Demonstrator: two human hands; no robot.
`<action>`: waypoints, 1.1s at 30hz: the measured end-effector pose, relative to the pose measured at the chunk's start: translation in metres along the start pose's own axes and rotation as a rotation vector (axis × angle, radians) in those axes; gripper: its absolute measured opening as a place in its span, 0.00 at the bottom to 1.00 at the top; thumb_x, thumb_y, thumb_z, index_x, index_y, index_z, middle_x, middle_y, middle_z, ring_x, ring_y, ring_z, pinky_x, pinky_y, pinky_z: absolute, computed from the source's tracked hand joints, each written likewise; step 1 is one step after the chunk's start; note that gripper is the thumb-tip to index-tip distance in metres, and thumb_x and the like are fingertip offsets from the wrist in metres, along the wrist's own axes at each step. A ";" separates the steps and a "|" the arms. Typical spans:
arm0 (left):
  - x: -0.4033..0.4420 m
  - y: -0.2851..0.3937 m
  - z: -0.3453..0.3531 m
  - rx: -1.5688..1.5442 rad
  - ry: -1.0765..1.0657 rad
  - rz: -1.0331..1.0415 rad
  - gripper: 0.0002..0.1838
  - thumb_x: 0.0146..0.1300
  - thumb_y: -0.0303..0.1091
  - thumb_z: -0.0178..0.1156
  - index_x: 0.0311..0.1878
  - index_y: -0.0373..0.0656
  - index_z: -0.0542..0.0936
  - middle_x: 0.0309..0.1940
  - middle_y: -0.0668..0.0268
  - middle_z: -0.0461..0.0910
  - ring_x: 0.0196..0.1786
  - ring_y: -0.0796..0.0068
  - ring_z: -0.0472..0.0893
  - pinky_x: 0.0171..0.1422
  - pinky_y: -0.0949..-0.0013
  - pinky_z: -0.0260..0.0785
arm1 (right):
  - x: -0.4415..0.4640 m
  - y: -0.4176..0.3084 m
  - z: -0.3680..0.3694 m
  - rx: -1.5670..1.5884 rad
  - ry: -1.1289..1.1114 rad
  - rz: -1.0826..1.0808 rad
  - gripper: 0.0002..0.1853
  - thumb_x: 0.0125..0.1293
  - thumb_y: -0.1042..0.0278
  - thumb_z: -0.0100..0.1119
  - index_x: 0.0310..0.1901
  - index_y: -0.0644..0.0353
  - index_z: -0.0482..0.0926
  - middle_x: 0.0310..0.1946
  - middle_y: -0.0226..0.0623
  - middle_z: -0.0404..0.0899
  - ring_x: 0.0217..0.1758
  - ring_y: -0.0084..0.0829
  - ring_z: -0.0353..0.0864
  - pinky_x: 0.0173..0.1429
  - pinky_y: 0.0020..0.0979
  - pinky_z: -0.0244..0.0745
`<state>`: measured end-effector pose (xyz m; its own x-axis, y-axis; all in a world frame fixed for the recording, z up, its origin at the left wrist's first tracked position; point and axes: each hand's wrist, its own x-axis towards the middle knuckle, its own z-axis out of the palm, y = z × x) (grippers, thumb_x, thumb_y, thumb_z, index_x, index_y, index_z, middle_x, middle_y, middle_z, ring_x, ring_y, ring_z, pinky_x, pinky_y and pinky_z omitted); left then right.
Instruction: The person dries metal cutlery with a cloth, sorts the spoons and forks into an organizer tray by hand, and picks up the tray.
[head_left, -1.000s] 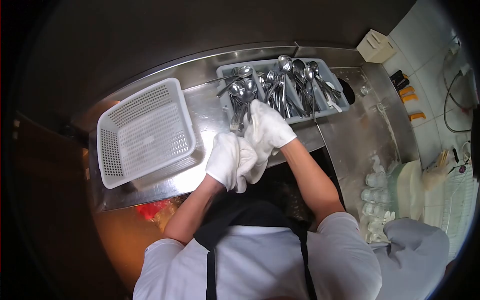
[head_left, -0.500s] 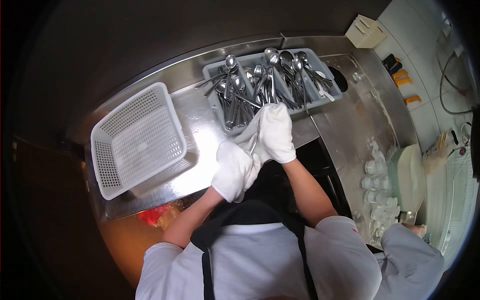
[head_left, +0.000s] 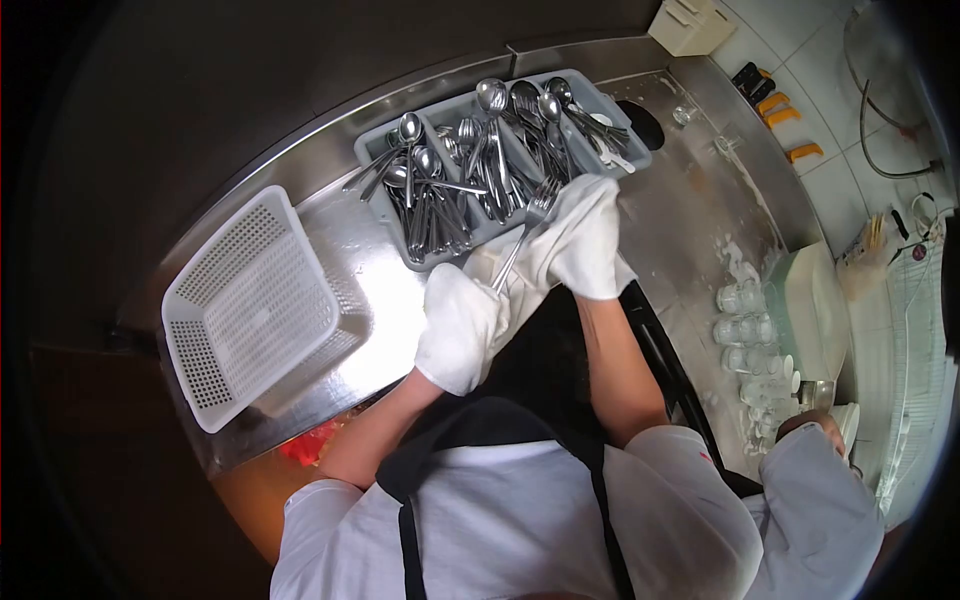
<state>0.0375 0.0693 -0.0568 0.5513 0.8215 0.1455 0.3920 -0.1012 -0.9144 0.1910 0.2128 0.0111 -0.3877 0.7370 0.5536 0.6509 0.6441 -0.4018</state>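
Observation:
White cloth [head_left: 520, 290] covers both my hands and hangs between them. My left hand [head_left: 458, 325], closed inside the cloth, grips the handle end of a metal fork [head_left: 517, 245]. The fork slants up to the right, tines toward the cutlery tray. Beside the tines, my right hand [head_left: 588, 240] is closed on the cloth; its fingers are hidden. Just beyond my hands lies a grey divided cutlery tray [head_left: 385, 228] with several spoons [head_left: 410, 128] and forks [head_left: 467, 130] in its compartments.
A white perforated basket [head_left: 320, 290] stands at the left on the steel counter [head_left: 375, 320]. Several glasses [head_left: 742, 330] are at the right near a pale green container [head_left: 815, 330]. Another person's sleeve [head_left: 815, 500] shows at lower right.
My hands have drawn apart, and the fork's tines, previously covered by the cloth at my right hand, now show. The view has shifted, so the tray appears farther left.

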 end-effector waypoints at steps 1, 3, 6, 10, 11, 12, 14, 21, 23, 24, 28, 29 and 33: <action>0.006 0.005 0.006 -0.200 -0.013 -0.039 0.05 0.62 0.32 0.53 0.35 0.41 0.74 0.30 0.60 0.76 0.33 0.65 0.78 0.38 0.64 0.72 | -0.007 0.006 0.005 0.276 -0.062 0.051 0.10 0.56 0.66 0.62 0.36 0.61 0.75 0.34 0.39 0.77 0.33 0.39 0.78 0.41 0.37 0.76; 0.018 0.021 0.013 -0.932 -0.087 -0.214 0.06 0.60 0.33 0.55 0.34 0.41 0.76 0.29 0.60 0.78 0.32 0.63 0.79 0.40 0.63 0.73 | 0.018 -0.038 -0.028 -0.103 -0.335 0.155 0.10 0.54 0.65 0.62 0.29 0.63 0.77 0.28 0.47 0.80 0.30 0.44 0.81 0.39 0.41 0.78; 0.038 0.001 -0.016 -1.549 -0.061 -0.527 0.05 0.65 0.30 0.53 0.40 0.41 0.75 0.25 0.64 0.74 0.28 0.65 0.76 0.38 0.67 0.71 | 0.016 -0.029 -0.020 0.459 -0.449 0.392 0.11 0.56 0.65 0.58 0.26 0.66 0.78 0.24 0.54 0.80 0.28 0.50 0.82 0.36 0.44 0.78; 0.060 -0.001 -0.013 -1.472 0.323 -0.757 0.07 0.66 0.32 0.56 0.31 0.42 0.76 0.19 0.64 0.75 0.24 0.65 0.77 0.30 0.62 0.67 | 0.007 -0.012 0.002 0.525 -0.382 0.471 0.12 0.57 0.64 0.57 0.28 0.66 0.80 0.32 0.52 0.82 0.35 0.53 0.83 0.38 0.45 0.79; 0.062 -0.002 -0.013 -1.786 0.231 -0.738 0.08 0.66 0.31 0.56 0.30 0.42 0.76 0.18 0.64 0.74 0.22 0.67 0.76 0.26 0.63 0.66 | 0.002 -0.022 -0.005 0.176 -0.393 0.275 0.11 0.57 0.64 0.57 0.29 0.66 0.80 0.34 0.50 0.82 0.36 0.53 0.83 0.39 0.45 0.79; 0.063 -0.004 -0.013 -2.107 0.122 -0.762 0.08 0.66 0.29 0.55 0.29 0.41 0.76 0.17 0.64 0.74 0.20 0.68 0.75 0.23 0.64 0.64 | -0.010 -0.019 -0.005 0.201 -0.330 0.088 0.09 0.56 0.65 0.57 0.27 0.64 0.78 0.32 0.49 0.80 0.38 0.52 0.80 0.42 0.46 0.76; 0.071 -0.002 -0.015 -2.579 -0.059 -1.012 0.09 0.66 0.27 0.54 0.28 0.41 0.77 0.16 0.64 0.73 0.17 0.71 0.73 0.18 0.67 0.61 | -0.026 -0.007 0.000 0.224 -0.283 -0.099 0.06 0.48 0.68 0.60 0.27 0.59 0.74 0.29 0.44 0.76 0.39 0.49 0.77 0.43 0.44 0.73; 0.108 -0.028 0.028 -1.808 -0.038 -0.813 0.10 0.54 0.32 0.59 0.19 0.42 0.78 0.16 0.55 0.76 0.20 0.59 0.79 0.26 0.63 0.71 | -0.059 0.034 0.015 0.440 -0.139 0.117 0.10 0.38 0.77 0.61 0.22 0.58 0.68 0.23 0.38 0.69 0.31 0.41 0.72 0.37 0.36 0.68; 0.120 -0.050 0.031 -1.968 -0.078 -0.818 0.13 0.57 0.31 0.54 0.16 0.43 0.73 0.14 0.58 0.72 0.19 0.60 0.77 0.23 0.62 0.67 | -0.057 0.029 0.014 0.554 -0.119 0.060 0.12 0.42 0.82 0.59 0.18 0.58 0.64 0.21 0.34 0.67 0.28 0.38 0.70 0.34 0.35 0.65; 0.123 -0.056 0.030 -2.184 -0.132 -0.949 0.15 0.58 0.29 0.51 0.15 0.44 0.70 0.13 0.60 0.70 0.18 0.63 0.75 0.21 0.63 0.65 | -0.055 0.026 0.006 0.526 -0.144 -0.012 0.12 0.42 0.83 0.58 0.18 0.58 0.64 0.20 0.34 0.66 0.27 0.37 0.70 0.33 0.34 0.65; 0.101 -0.069 0.006 -2.156 -0.120 -0.645 0.12 0.50 0.25 0.52 0.13 0.41 0.66 0.12 0.59 0.65 0.20 0.68 0.74 0.22 0.63 0.62 | -0.061 0.028 -0.015 1.007 -0.389 0.408 0.06 0.48 0.85 0.60 0.29 0.65 0.77 0.28 0.35 0.77 0.31 0.28 0.78 0.36 0.27 0.74; 0.094 -0.072 -0.001 -2.087 -0.075 -0.512 0.11 0.46 0.24 0.55 0.13 0.39 0.65 0.13 0.58 0.64 0.21 0.69 0.74 0.23 0.63 0.62 | -0.059 0.026 -0.022 0.986 -0.430 0.370 0.06 0.48 0.84 0.61 0.27 0.64 0.77 0.27 0.35 0.77 0.31 0.28 0.78 0.36 0.28 0.73; 0.073 -0.080 -0.015 -1.433 -0.164 -0.106 0.16 0.45 0.29 0.65 0.39 0.35 0.74 0.31 0.49 0.73 0.34 0.56 0.76 0.40 0.63 0.67 | -0.045 0.011 -0.047 0.930 -0.482 0.091 0.06 0.46 0.81 0.65 0.25 0.62 0.76 0.25 0.37 0.76 0.33 0.31 0.78 0.40 0.30 0.72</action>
<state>0.0572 0.1294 0.0326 0.4225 0.9048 0.0530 0.8664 -0.4203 0.2697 0.2463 0.1767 0.0162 -0.7140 0.6626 0.2261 0.0122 0.3347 -0.9423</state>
